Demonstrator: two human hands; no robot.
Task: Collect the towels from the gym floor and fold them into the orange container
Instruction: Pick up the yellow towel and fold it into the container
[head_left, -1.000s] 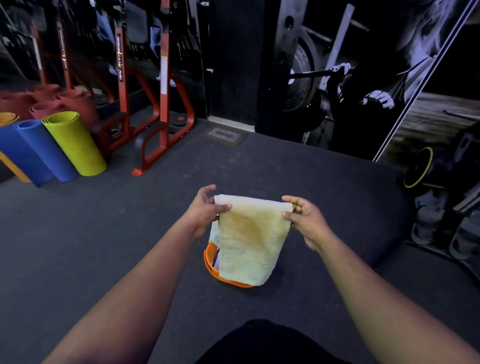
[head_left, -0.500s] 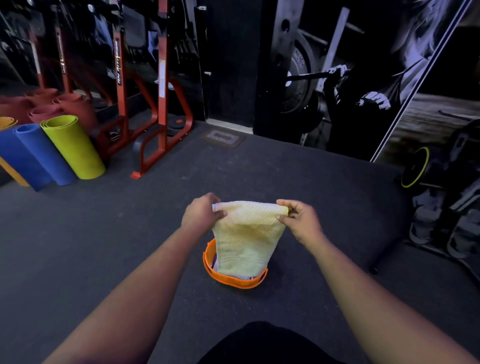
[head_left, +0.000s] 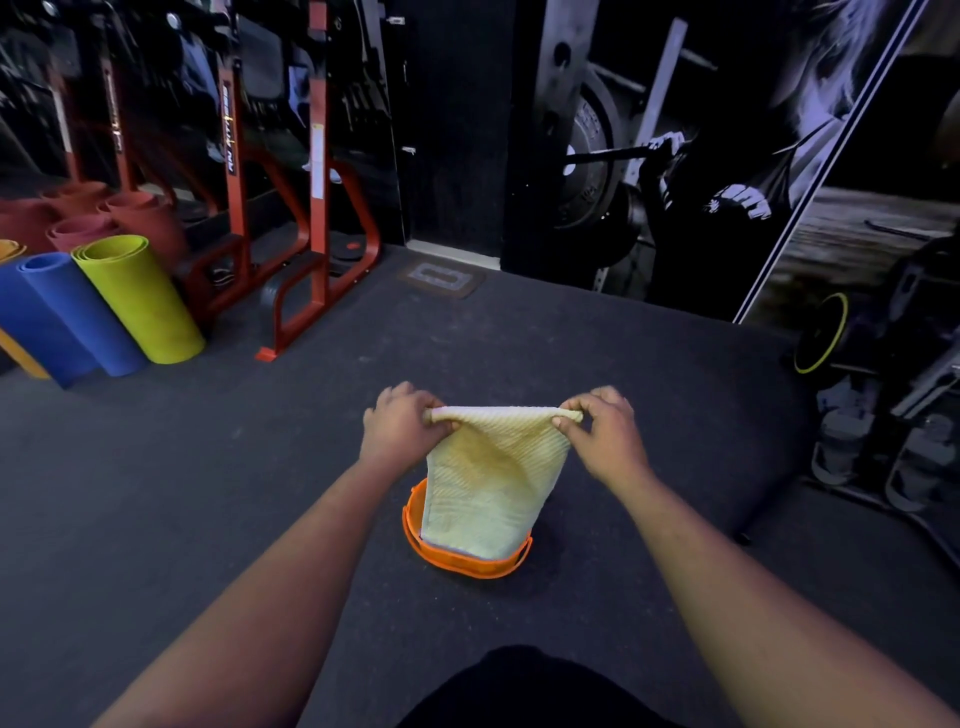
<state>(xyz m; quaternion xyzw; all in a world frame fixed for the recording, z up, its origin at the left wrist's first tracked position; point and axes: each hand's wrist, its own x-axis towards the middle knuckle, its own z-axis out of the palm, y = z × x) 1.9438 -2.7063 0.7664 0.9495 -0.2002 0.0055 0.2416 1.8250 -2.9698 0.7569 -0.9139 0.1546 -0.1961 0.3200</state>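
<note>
Head view: 2 hands grip a yellow towel (head_left: 493, 478) by its top corners, left hand (head_left: 402, 434) & right hand (head_left: 605, 439) pinching. Towel hangs straight down, long axis vertical, bottom edge inside the orange bucket (head_left: 470, 558) directly below. Both hands equally near.

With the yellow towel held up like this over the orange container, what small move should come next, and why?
Probably lower both hands so the towel settles into the container. The left hand and right hand pinch the top corners of the yellow towel, which hangs folded with its lower edge already at the orange container rim.
</note>
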